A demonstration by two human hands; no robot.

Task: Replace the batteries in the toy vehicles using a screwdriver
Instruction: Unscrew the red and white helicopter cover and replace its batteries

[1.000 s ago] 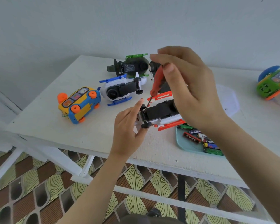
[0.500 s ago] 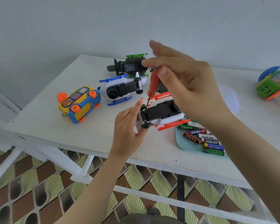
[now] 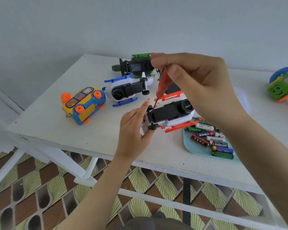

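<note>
Your right hand (image 3: 201, 87) pinches the red screwdriver (image 3: 161, 87) high on the handle, between thumb and fingertips. That's the grip for twirling it rather than muscling it. The shaft slants down and left, and the tip sits at the near-left end of the black battery cover (image 3: 165, 112). I'd guess the screw is there, but it's too small to actually see.

Your left hand (image 3: 133, 130) grips the tail end of the red-and-white toy helicopter (image 3: 176, 120), thumb by the little black wheel and index finger raised beside the shaft. My read is that it stops the toy skidding while you turn and helps steady the tip. The helicopter lies belly-up on the tabletop (image 3: 56, 117), so the cover faces you. The cover looks seated, so you're on the screw step. I can't tell if you're loosening or tightening.

Just right of it, partly under one red skid, a teal tray (image 3: 188, 146) corrals the AA batteries (image 3: 209, 138) so they don't roll off, within easy reach.

Farther back, a blue-and-white helicopter (image 3: 123, 92) and a green one (image 3: 136, 67) are flipped too. The yellow-and-blue toy bus (image 3: 83, 105) lies on its side to the left, and a green toy (image 3: 283, 87) sits well apart at the far right.
</note>
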